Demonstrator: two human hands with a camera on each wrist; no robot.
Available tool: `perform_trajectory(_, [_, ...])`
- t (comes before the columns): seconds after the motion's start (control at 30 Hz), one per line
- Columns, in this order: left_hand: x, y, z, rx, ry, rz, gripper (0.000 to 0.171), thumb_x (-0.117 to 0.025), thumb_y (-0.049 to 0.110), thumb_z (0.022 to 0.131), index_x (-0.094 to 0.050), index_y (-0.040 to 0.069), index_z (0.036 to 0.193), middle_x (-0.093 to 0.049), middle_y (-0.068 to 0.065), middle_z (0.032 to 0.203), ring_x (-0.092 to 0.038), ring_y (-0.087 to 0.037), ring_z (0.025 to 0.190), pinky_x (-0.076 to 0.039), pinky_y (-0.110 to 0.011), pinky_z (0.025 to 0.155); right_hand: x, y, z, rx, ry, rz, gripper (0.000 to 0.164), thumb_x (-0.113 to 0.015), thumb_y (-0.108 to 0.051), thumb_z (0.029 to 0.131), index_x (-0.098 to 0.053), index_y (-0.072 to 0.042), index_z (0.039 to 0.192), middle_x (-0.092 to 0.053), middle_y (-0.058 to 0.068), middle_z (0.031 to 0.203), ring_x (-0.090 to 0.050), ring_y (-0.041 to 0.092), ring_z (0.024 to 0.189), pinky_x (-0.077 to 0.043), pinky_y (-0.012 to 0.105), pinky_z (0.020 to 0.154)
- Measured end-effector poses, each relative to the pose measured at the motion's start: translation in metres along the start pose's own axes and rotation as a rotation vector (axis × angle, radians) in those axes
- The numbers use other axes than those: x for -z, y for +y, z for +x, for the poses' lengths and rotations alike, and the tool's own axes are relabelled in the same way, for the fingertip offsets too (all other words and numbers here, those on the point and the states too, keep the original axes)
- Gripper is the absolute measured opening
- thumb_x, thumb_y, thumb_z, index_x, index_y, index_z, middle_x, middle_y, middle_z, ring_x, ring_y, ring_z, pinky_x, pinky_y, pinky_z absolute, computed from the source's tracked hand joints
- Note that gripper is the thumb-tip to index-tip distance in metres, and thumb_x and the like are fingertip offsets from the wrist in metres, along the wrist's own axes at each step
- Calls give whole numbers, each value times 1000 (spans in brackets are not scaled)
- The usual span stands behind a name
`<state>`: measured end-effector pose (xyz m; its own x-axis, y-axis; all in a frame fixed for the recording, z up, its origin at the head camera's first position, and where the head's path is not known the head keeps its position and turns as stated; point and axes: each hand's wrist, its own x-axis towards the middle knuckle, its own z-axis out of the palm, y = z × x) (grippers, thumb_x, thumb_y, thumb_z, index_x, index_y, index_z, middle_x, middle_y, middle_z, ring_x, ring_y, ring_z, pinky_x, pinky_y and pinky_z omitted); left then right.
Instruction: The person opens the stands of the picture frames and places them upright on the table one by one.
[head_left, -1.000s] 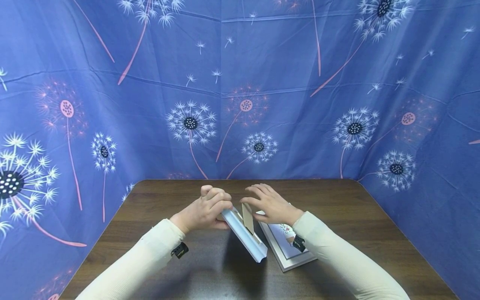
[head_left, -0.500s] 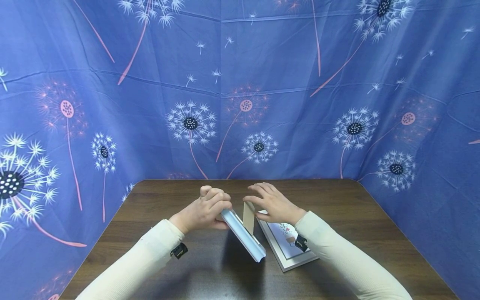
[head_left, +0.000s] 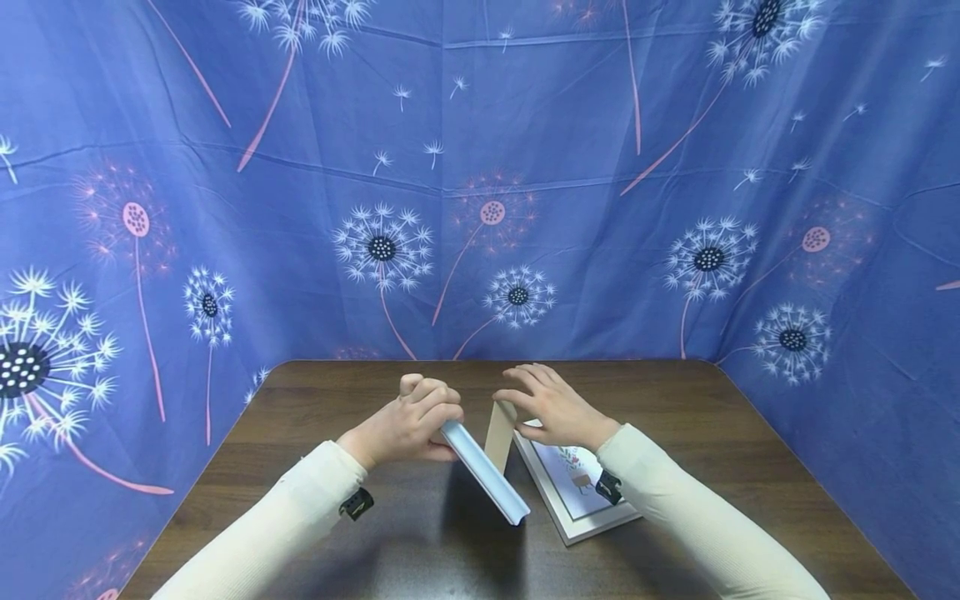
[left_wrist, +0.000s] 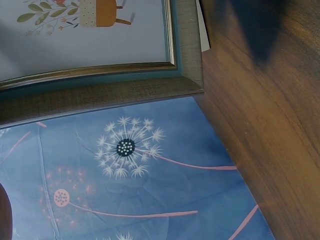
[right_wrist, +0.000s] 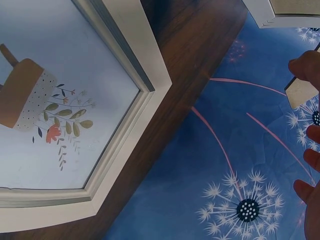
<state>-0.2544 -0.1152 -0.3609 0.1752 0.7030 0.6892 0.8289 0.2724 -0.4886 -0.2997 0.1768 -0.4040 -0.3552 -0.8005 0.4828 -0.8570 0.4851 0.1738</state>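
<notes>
White frame [head_left: 484,472] — end in left grip [head_left: 408,422]

At the head view's centre, a narrow gap parts the left grip [head_left: 405,421] from the right grip [head_left: 558,408]; the tilted frame [head_left: 486,473] and tan strut [head_left: 498,437] block it below. The flat frame [head_left: 600,524] obstructs lower right; bare worktop [head_left: 720,442] lies beyond.

Stretches out as a brown wood-grain table [head_left: 712,433]. Bears a white picture frame [head_left: 592,525], lying flat with its potted-plant print [head_left: 581,481] face up.
</notes>
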Motion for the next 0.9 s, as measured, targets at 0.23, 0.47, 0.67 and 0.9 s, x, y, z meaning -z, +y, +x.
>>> perform_trajectory(0.23, [0, 1, 0, 1, -9, 1, 72, -92, 42, 50, -52, 9, 100, -54, -3, 101, -48, -22, 95, -29, -40, 81, -1, 0, -2, 10, 25, 3, 56, -75, -27, 77, -58, -17, 130, -52, 18, 137, -47, 36, 128, -32, 54, 107])
perform_trajectory(0.47, [-2, 1, 1, -9, -1, 8, 72, -91, 43, 51, -52, 8, 101, -54, -3, 100, -48, -22, 95, -29, -40, 80, -2, 0, -3, 6, 18, 3, 55, -73, -27, 78, -59, -18, 130, -52, 18, 137, -46, 36, 128, -32, 53, 107])
perform_trajectory(0.67, [-4, 1, 2, -9, 10, -2, 72, -91, 41, 51, -53, 8, 101, -55, -4, 100, -48, -22, 95, -28, -39, 80, -1, -3, -5, -5, -7, 9, 53, -74, -28, 80, -59, -17, 130, -52, 19, 138, -46, 36, 129, -31, 52, 108])
perform_trajectory(0.9, [-6, 1, 3, -11, 9, 2, 71, -91, 42, 51, -53, 8, 101, -55, -4, 100, -49, -22, 95, -29, -40, 80, -2, -3, -5, 0, -3, -3, 56, -76, -28, 79, -58, -18, 131, -52, 19, 138, -46, 36, 128, -34, 54, 106])
